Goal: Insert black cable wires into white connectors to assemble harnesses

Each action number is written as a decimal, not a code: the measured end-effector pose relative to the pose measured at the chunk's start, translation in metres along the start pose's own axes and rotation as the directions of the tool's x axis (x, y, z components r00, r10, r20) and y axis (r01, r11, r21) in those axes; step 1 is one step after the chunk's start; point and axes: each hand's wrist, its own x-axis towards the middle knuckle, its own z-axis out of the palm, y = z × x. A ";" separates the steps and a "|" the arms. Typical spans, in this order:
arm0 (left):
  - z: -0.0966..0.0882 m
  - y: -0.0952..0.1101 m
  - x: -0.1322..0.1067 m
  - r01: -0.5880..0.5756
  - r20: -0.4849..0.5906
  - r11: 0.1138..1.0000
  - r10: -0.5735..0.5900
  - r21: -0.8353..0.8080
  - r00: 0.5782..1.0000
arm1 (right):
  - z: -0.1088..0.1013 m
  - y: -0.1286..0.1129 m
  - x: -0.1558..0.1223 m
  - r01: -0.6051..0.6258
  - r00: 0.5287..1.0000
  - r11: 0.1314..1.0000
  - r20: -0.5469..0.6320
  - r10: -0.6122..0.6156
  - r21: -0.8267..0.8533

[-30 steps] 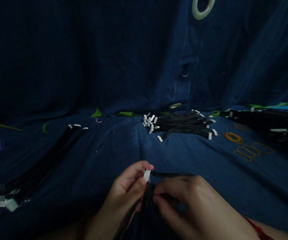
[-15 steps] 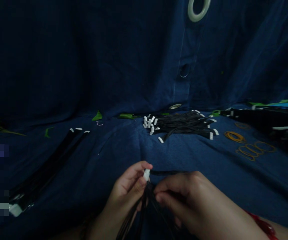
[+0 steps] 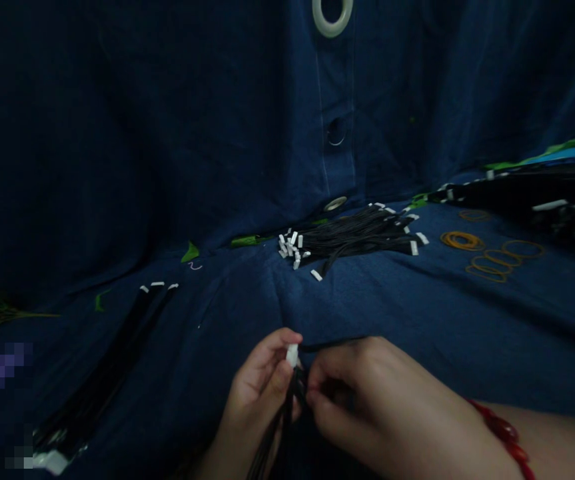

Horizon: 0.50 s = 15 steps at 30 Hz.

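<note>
My left hand point(image 3: 262, 377) is closed around a bundle of black wires point(image 3: 270, 440), pinching a white connector point(image 3: 292, 355) upright between thumb and index finger. The strands hang down from the connector toward me. Just to the right, my right hand point(image 3: 357, 393) is closed, thumb and index finger pinched at the dark strands below the connector; exactly which strands it grips is hard to see. Another black wire point(image 3: 327, 345) runs right from the connector, behind my right knuckles.
Black wires with white connectors lie in a pile point(image 3: 352, 233) ahead, a row point(image 3: 112, 360) at left and a large heap point(image 3: 542, 190) at right. Yellow rubber bands point(image 3: 462, 241) lie by the heap. Green leaf-like scraps point(image 3: 190, 252) dot the blue cloth point(image 3: 237, 293). A blue curtain point(image 3: 207, 133) rises behind.
The view has tilted and turned slightly, shifting the background. My right hand has shifted slightly left, closer to my left hand. Both hands keep their hold near the white connector.
</note>
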 end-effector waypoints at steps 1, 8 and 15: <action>0.000 0.000 0.000 -0.010 -0.006 1.000 0.010 0.002 1.000 | 0.001 0.001 0.000 0.012 1.000 1.000 -0.002 -0.012 0.010; 0.001 0.000 0.003 -0.040 -0.020 0.998 0.041 0.045 0.999 | 0.005 0.008 0.003 0.073 0.997 0.997 -0.027 -0.072 0.024; -0.006 -0.005 0.006 -0.087 0.015 0.993 0.086 0.085 0.996 | 0.008 0.000 0.004 0.011 0.999 1.000 -0.036 -0.012 -0.024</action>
